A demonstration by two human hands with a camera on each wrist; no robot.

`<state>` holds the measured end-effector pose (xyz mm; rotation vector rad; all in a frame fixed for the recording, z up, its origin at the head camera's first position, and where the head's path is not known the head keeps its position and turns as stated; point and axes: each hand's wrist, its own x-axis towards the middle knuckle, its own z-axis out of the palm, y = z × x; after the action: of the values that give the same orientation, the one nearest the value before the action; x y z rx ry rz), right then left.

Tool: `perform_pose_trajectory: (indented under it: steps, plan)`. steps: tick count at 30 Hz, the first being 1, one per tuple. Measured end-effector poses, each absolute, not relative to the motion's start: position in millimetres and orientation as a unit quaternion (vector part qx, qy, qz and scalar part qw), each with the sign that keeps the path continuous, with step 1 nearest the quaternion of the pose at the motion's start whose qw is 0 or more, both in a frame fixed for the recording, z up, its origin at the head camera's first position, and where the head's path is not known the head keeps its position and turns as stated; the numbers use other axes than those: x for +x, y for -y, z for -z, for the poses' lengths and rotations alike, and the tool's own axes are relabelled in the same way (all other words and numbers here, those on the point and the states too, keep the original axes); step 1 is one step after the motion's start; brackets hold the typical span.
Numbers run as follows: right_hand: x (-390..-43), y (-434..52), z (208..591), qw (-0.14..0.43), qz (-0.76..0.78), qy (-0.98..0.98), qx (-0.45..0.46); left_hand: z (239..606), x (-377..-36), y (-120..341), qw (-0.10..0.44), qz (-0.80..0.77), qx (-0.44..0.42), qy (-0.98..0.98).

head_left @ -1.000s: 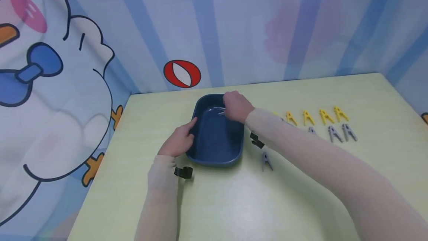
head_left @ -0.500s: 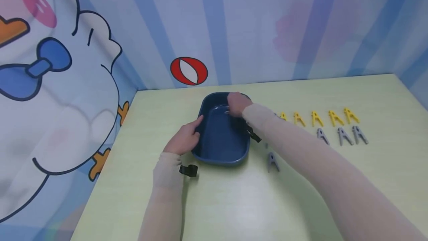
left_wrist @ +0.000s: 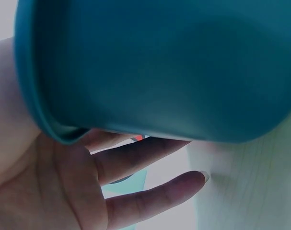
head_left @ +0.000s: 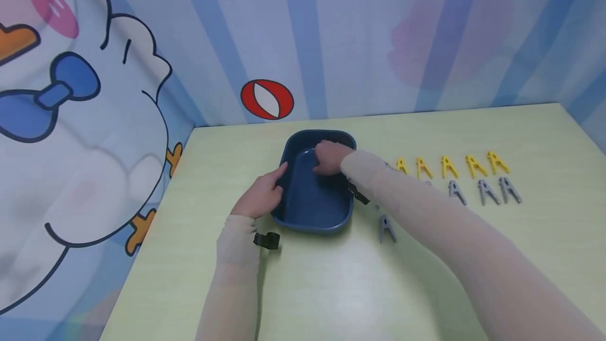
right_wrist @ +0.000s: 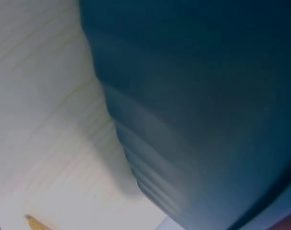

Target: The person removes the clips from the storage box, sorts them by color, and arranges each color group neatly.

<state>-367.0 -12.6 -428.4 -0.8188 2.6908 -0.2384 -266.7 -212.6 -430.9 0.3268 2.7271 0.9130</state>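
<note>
A dark blue plastic tub (head_left: 310,209) stands on the table in the head view. My left hand (head_left: 258,196) holds its left wall, thumb over the rim. In the left wrist view the other fingers (left_wrist: 155,199) stretch along the outside of the tub. My right hand (head_left: 330,158) is inside the tub near its back right corner, back of the hand up, fingers curled. I cannot tell whether it holds anything; its fingertips are hidden. The right wrist view shows mostly the tub's outer wall (right_wrist: 183,110).
To the right lie a row of yellow clothespins (head_left: 447,166) and a row of grey clothespins (head_left: 487,191), partly behind my right forearm. A single grey clothespin (head_left: 386,228) lies nearer, right of the tub. A printed cloth wall (head_left: 360,41) rises behind the table (head_left: 312,288).
The head view shifted early on. My right hand has moved a little left and toward me inside the tub, and the pale thin piece earlier seen at its fingers no longer shows. My left hand stays.
</note>
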Motion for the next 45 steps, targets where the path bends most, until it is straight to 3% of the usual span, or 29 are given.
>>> perform_pose_trajectory:
  steps: [36,45]
  plan:
    - [-344,10,430,0.134,0.107,-0.949,-0.265,435,-268,212,0.124,-0.313,0.112,-0.935]
    - [-337,4,414,0.124,0.129,-0.948,-0.265,432,-267,212,0.123,-0.316,0.109,-0.934]
